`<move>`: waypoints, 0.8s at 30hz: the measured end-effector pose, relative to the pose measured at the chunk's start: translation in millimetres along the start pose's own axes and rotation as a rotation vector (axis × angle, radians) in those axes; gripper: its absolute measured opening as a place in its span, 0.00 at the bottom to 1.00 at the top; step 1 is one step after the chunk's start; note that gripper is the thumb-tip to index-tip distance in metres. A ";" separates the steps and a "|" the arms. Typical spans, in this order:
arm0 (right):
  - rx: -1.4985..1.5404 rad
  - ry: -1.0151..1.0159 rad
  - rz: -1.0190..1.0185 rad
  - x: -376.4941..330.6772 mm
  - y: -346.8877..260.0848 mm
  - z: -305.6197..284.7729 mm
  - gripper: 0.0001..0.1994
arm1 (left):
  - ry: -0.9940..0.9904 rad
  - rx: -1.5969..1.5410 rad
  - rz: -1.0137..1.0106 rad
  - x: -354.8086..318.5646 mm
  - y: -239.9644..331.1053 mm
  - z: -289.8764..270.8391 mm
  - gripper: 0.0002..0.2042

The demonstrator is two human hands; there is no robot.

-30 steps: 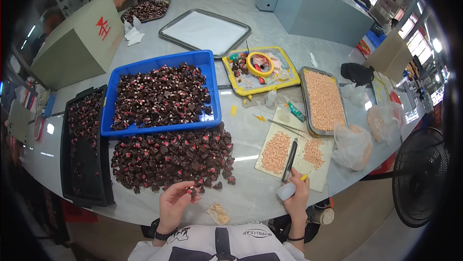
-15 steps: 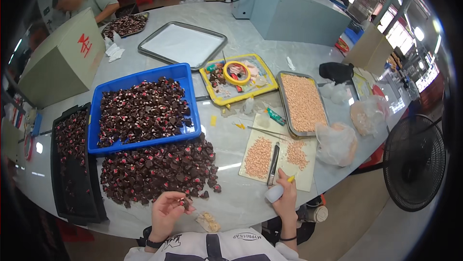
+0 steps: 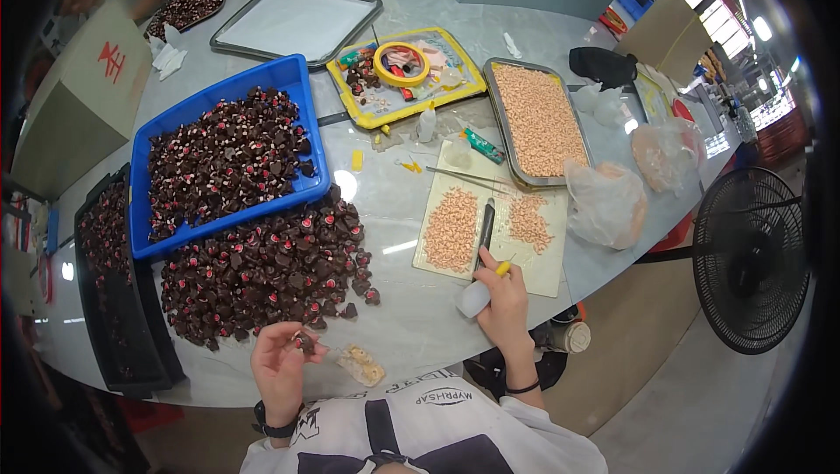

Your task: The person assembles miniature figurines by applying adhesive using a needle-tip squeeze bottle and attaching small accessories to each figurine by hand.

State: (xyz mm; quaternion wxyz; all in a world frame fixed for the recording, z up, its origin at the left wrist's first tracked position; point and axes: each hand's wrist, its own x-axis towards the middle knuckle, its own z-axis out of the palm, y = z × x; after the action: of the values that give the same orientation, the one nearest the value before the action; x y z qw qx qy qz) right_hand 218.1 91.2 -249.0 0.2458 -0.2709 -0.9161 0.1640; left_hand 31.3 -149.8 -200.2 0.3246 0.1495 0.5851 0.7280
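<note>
1. Here, the left hand [image 3: 282,360] hangs just past the near edge of the bench [image 3: 411,316], its fingers [image 3: 308,353] pinched together on one small dark piece [image 3: 305,343] with a pink spot.
2. That piece sits between the fingertips, just clear of the near rim of the loose heap of dark pieces [image 3: 267,268] lying on the bench.
3. The right hand [image 3: 503,299] is closed around a white-handled tool [image 3: 475,297] with a yellow bit near the thumb; its dark shaft [image 3: 484,229] points away across the pale cutting board [image 3: 494,229].
4. On the board lie two piles of pale orange pellets [image 3: 452,229], one to each side of the shaft.
5. Trays: one blue tray [image 3: 140,211] full of dark pieces, one black tray [image 3: 131,334] at the left edge, one yellow tray [image 3: 477,84] of odds and ends, one metal tray [image 3: 499,115] of orange pellets, and one empty grey tray [image 3: 297,23] at the far side.
6. A small pale crumpled scrap [image 3: 360,364] lies at the near edge between the two hands.
7. Two clear bags [image 3: 608,203] lie by the right edge.
</note>
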 end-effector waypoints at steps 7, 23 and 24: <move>0.161 0.248 0.076 -11.3 8.4 7.2 0.13 | -0.001 -0.063 -0.028 2.5 -4.1 -0.8 0.11; 0.183 0.385 0.271 2.0 -7.5 8.7 0.18 | -0.192 -0.055 -0.118 16.7 -1.6 -19.7 0.13; 0.184 0.387 0.270 1.9 -7.6 8.3 0.18 | -0.194 -0.057 -0.119 16.6 -1.4 -19.9 0.13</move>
State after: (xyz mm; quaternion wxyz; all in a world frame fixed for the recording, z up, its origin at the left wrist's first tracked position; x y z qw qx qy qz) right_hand 209.0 84.9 -251.9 0.4160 -0.3938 -0.7887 0.2230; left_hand 7.4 -153.9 -209.7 0.4265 0.1746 0.5378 0.7060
